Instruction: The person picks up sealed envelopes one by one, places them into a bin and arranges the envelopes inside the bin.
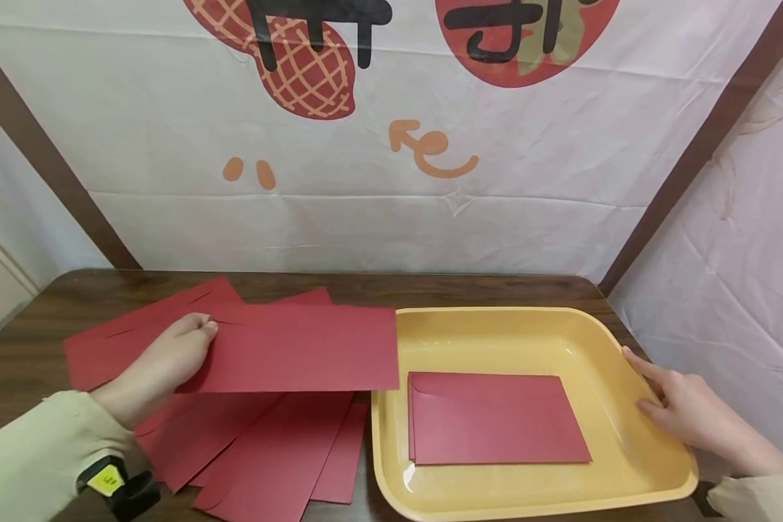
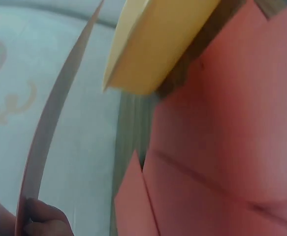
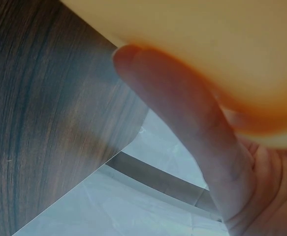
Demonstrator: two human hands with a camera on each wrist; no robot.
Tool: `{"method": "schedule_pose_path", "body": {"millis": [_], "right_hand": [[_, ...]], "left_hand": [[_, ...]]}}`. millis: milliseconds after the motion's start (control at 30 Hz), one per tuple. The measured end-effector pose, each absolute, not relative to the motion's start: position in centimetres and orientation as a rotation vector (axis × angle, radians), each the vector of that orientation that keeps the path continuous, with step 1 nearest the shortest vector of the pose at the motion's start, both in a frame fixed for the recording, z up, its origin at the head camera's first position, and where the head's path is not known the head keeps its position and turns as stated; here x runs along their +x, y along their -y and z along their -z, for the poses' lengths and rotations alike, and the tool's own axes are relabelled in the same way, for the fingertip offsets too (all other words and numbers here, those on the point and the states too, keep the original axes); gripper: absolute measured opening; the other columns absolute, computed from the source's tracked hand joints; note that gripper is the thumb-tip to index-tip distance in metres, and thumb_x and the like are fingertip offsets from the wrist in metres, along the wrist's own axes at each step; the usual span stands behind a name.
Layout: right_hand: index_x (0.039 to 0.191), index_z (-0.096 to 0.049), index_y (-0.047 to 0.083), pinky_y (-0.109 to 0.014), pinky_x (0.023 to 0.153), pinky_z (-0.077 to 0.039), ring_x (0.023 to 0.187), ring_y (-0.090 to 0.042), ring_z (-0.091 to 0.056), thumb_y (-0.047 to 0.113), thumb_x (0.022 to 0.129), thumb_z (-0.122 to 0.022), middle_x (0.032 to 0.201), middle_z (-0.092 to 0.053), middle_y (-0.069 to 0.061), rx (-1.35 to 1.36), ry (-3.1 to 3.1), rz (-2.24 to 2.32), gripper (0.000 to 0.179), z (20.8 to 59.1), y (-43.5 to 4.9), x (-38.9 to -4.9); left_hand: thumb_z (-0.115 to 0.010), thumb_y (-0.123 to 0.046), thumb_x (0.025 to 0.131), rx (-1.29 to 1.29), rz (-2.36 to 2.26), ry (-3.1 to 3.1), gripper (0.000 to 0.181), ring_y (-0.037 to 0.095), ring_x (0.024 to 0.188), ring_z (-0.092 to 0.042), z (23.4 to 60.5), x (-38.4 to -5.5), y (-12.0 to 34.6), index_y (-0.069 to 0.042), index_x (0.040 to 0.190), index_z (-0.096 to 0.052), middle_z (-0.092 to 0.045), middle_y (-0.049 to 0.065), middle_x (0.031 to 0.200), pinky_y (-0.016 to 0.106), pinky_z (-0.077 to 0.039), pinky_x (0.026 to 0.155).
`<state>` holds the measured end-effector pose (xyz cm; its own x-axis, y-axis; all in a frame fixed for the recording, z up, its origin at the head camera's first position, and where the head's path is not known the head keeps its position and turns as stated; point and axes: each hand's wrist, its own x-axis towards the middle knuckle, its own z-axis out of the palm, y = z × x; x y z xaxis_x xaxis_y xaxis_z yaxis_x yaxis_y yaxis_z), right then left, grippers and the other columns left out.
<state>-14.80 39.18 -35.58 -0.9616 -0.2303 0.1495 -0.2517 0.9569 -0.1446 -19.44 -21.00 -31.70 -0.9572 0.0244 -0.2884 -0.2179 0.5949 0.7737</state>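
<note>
My left hand (image 1: 176,355) pinches the left end of a long red envelope (image 1: 313,348), thumb on top. Seen almost edge-on in the left wrist view, the envelope (image 2: 54,108) stands away from the ones beneath. Its far end reaches the left rim of a yellow tray (image 1: 496,312). Inside that tray lies a small stack of red envelopes (image 1: 499,420), slightly fanned at its left edge. My right hand (image 1: 685,406) grips the tray's right side, thumb over the rim. In the right wrist view, a finger (image 3: 182,98) lies along the tray's outer wall.
Several loose red envelopes (image 1: 274,457) overlap on the dark wooden table (image 1: 457,286), left of the tray. Another envelope (image 1: 124,333) lies behind my left hand. A printed white cloth (image 1: 339,225) hangs behind the table, and more cloth (image 1: 711,261) hangs at the right.
</note>
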Motion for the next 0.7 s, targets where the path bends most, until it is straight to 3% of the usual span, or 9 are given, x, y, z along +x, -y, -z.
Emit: {"method": "schedule_pose_path", "body": {"millis": [167, 267, 367, 533, 700], "right_hand": [[0.141, -0.042, -0.002, -0.025, 0.049, -0.033, 0.047, -0.002, -0.031, 0.006, 0.076, -0.070, 0.052, -0.032, 0.009, 0.378, 2.948, -0.231, 0.071, 35.8, -39.2, -14.8], [0.141, -0.043, -0.001, -0.025, 0.048, -0.032, 0.046, -0.002, -0.029, 0.006, 0.075, -0.071, 0.051, -0.030, 0.010, 0.395, 2.918, -0.219, 0.072, 35.9, -39.2, -14.8], [0.141, -0.043, -0.001, -0.025, 0.048, -0.032, 0.046, -0.002, -0.029, 0.005, 0.074, -0.072, 0.051, -0.030, 0.010, 0.400, 2.912, -0.218, 0.073, 35.9, -39.1, -14.8], [0.139, -0.043, -0.003, -0.025, 0.048, -0.032, 0.045, -0.003, -0.028, 0.005, 0.076, -0.071, 0.051, -0.030, 0.009, 0.385, 2.938, -0.229, 0.070, 35.7, -39.1, -14.8], [0.139, -0.045, -0.004, -0.024, 0.048, -0.032, 0.045, -0.001, -0.029, 0.005, 0.077, -0.070, 0.051, -0.031, 0.010, 0.378, 2.947, -0.263, 0.068, 35.8, -39.0, -14.8]], "left_hand": [[-0.017, -0.022, 0.105, -0.042, -1.271, -2.528, 0.055, 0.050, 0.139, -0.011, 31.7, -19.0, 18.4, 0.016, 0.144, -0.009, -0.010, 0.037, 0.148, 0.062, -0.018, 0.109], [-0.022, -0.021, 0.105, 0.041, -1.281, -2.534, 0.051, 0.047, 0.134, -0.024, 31.9, -18.6, 17.1, 0.013, 0.142, -0.015, -0.024, 0.036, 0.143, 0.059, -0.027, 0.106], [-0.028, -0.018, 0.105, 0.119, -1.294, -2.567, 0.039, 0.037, 0.115, -0.041, 32.1, -18.2, 15.8, 0.011, 0.131, -0.028, -0.042, 0.027, 0.121, 0.048, -0.036, 0.094], [-0.032, -0.015, 0.104, 0.179, -1.360, -2.520, 0.026, 0.023, 0.097, -0.048, 32.0, -17.7, 13.5, 0.006, 0.121, -0.033, -0.048, 0.014, 0.101, 0.036, -0.037, 0.083], [-0.038, -0.012, 0.103, 0.223, -1.451, -2.435, 0.023, 0.016, 0.089, -0.053, 32.0, -17.3, 11.4, 0.004, 0.118, -0.033, -0.055, 0.010, 0.096, 0.031, -0.039, 0.078]]}}
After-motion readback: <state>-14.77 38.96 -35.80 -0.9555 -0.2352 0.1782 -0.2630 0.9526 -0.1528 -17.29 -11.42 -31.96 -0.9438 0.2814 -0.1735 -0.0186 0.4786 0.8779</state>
